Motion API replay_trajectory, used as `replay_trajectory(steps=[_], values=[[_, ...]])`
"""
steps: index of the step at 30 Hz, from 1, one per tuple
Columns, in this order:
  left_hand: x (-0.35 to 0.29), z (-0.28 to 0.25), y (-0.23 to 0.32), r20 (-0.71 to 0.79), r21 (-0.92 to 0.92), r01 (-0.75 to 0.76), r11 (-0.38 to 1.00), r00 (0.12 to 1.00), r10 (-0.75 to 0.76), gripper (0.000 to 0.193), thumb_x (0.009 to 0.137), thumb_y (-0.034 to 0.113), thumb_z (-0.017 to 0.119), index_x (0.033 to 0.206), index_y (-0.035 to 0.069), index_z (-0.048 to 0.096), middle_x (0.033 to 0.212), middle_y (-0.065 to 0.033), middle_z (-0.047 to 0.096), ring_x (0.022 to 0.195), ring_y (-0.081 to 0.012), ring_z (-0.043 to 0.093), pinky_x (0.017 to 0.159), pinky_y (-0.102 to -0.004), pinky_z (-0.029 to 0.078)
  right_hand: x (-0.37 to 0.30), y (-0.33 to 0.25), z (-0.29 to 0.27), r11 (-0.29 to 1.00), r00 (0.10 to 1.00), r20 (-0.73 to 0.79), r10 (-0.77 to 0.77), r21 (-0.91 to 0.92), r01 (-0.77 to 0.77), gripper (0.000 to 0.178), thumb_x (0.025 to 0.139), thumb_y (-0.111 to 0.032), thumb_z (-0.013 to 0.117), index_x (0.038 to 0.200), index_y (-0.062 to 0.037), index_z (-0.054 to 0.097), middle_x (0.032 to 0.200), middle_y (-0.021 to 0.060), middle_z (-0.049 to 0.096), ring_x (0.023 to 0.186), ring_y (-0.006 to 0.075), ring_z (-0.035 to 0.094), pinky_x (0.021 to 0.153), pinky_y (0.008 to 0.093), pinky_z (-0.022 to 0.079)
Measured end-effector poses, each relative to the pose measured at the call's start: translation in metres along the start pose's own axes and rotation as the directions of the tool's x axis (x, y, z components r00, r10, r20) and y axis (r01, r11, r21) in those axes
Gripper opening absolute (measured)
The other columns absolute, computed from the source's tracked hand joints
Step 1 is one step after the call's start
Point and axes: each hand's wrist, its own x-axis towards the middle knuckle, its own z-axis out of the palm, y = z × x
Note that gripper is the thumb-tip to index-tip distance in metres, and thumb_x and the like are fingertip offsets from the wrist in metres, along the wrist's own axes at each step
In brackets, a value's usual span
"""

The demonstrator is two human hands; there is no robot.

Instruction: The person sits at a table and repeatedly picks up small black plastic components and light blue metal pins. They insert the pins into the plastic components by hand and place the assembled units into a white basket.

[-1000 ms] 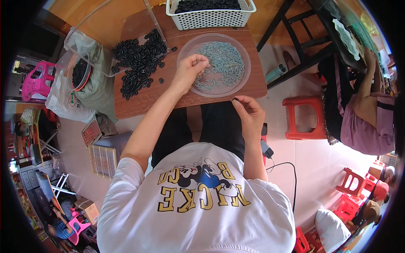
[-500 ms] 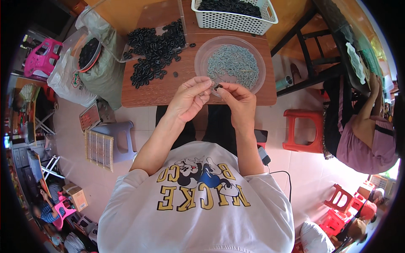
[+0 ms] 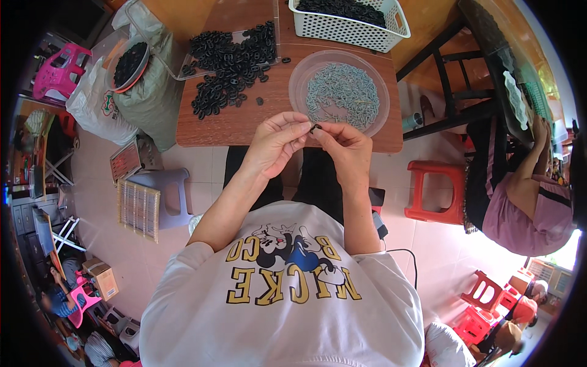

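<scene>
My two hands meet just beyond the table's near edge, close to the tub. Between the thumb and finger of my right hand (image 3: 347, 145) is a small black plastic piece (image 3: 315, 129). My left hand (image 3: 278, 142) is pinched closed against that piece from the other side; whatever its fingertips hold is too small to make out. Behind them sits a round translucent tub (image 3: 296, 92) with a layer of small silvery screws (image 3: 342, 92) in it. Left of it, loose oval black pieces with holes (image 3: 221, 92) are heaped on the wooden table (image 3: 275, 116), spilling from a clear box (image 3: 276, 37).
A white perforated basket (image 3: 342, 32) of black parts stands at the table's back. Sacks (image 3: 150, 119) and a bowl of black parts (image 3: 129, 64) are at the left. A red stool (image 3: 437, 211) and a seated person in a mauve top (image 3: 526, 214) are on the right.
My fingertips have come closer together, the left ones now touching the black piece. The view has shifted slightly, and the tub appears a little further right.
</scene>
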Motion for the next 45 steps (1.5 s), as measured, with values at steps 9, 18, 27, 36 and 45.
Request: replay_trajectory(steps=[9, 18, 27, 36, 45], values=[[-0.01, -0.003, 0.0, 0.008, 0.271, -0.151, 0.95, 0.988, 0.155, 0.013, 0.081, 0.0, 0.065, 0.094, -0.001, 0.063, 0.085, -0.0082, 0.067, 0.073, -0.0099, 0.062, 0.063, -0.0198, 0.046, -0.007, 0.009, 0.007, 0.955, 0.993, -0.081, -0.085, -0.291, 0.058, 0.014, 0.078, -0.008, 0.07, 0.088, 0.0024, 0.069, 0.071, 0.0025, 0.066, 0.063, 0.0041, 0.057, 0.057, 0.0179, 0.044], [-0.02, -0.025, -0.002, -0.141, 0.231, -0.107, 0.967, 0.98, 0.142, 0.013, 0.081, 0.001, 0.066, 0.094, 0.0, 0.064, 0.084, -0.0086, 0.067, 0.072, -0.011, 0.063, 0.063, -0.0197, 0.048, -0.007, 0.031, 0.02, 0.957, 0.997, -0.07, -0.031, -0.288, 0.01, 0.014, 0.078, -0.007, 0.071, 0.089, 0.0018, 0.069, 0.071, 0.0025, 0.066, 0.06, 0.0048, 0.056, 0.055, 0.0182, 0.043], [-0.022, -0.039, 0.0, -0.136, 0.197, -0.103, 0.975, 0.982, 0.131, 0.014, 0.079, 0.0, 0.067, 0.093, -0.001, 0.063, 0.086, -0.0105, 0.067, 0.074, -0.0131, 0.064, 0.063, -0.0219, 0.05, -0.005, 0.048, 0.023, 0.994, 0.997, -0.036, 0.07, -0.082, -0.073, 0.01, 0.079, -0.003, 0.069, 0.087, 0.0027, 0.067, 0.075, 0.0061, 0.067, 0.061, 0.0076, 0.058, 0.057, 0.0186, 0.045], [0.018, -0.083, 0.074, 0.293, 0.954, -0.21, -0.214, 0.802, 0.52, 0.02, 0.076, 0.001, 0.066, 0.095, -0.004, 0.065, 0.09, -0.012, 0.063, 0.083, -0.0253, 0.058, 0.075, -0.0312, 0.046, -0.001, 0.051, 0.024, 0.997, 0.997, -0.057, 0.049, -0.056, -0.052, 0.01, 0.079, -0.001, 0.068, 0.087, 0.0025, 0.067, 0.072, 0.0027, 0.064, 0.061, 0.0064, 0.056, 0.057, 0.018, 0.044], [0.047, -0.106, 0.088, 0.436, 0.827, -0.235, -0.51, 0.842, 0.318, 0.024, 0.078, 0.0, 0.061, 0.102, -0.003, 0.064, 0.093, -0.0136, 0.059, 0.092, -0.0279, 0.053, 0.082, -0.0342, 0.044, 0.0, 0.051, 0.027, 0.998, 0.999, -0.007, 0.053, -0.036, -0.053, 0.012, 0.08, -0.002, 0.067, 0.091, 0.0023, 0.066, 0.077, 0.0031, 0.065, 0.066, 0.0067, 0.057, 0.062, 0.0179, 0.045]])
